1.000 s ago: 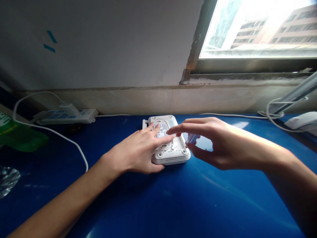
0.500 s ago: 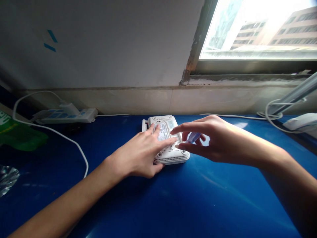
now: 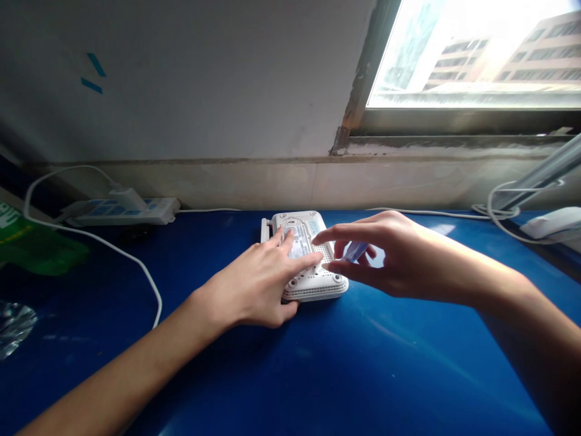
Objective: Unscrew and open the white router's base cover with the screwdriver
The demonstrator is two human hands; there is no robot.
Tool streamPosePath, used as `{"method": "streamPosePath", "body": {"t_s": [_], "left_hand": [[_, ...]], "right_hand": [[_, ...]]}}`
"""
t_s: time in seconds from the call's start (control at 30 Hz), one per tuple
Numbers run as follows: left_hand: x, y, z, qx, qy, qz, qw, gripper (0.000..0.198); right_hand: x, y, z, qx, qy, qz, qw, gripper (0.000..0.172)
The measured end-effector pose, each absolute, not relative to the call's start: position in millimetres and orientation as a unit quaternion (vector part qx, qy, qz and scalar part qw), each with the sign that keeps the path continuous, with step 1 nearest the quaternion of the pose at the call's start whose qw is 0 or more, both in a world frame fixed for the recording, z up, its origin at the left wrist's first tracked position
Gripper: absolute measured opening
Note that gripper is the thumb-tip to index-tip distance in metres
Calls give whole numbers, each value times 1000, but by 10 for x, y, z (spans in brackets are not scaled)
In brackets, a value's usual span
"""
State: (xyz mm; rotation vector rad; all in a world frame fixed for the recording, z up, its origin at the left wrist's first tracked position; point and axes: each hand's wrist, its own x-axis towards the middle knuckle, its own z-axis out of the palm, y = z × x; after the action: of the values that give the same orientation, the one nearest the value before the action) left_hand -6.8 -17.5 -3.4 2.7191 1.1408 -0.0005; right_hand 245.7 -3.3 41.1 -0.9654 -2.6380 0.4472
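Almost nothing has shifted since half a second ago. The left hand lies open on the white router, and the right hand pinches a small bluish piece.

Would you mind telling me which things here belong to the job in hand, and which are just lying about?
In use:
- white router, underside up, under the left hand
- small pale blue object, held in the right hand

Just lying about:
- power strip
- white cable
- green bag
- crumpled foil
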Motion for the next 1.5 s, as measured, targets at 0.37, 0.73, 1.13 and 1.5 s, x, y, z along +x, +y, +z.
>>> {"method": "streamPosePath", "body": {"t_s": [0.37,0.73,1.13,1.5], "left_hand": [[-75,-180,-56,917,387,5,98,85],[-62,-165,-7,919,385,0,81,88],[-33,-148,17,920,384,-3,70,82],[-55,-116,42,910,401,-25,97,92]], "right_hand": [[2437,-36,429,-333,-916,176,139,39],[2495,-40,414,-297,-926,162,170,64],[2509,-15,413,-315,-924,145,160,40],[2491,-45,449,-322,-924,142,149,27]]}}
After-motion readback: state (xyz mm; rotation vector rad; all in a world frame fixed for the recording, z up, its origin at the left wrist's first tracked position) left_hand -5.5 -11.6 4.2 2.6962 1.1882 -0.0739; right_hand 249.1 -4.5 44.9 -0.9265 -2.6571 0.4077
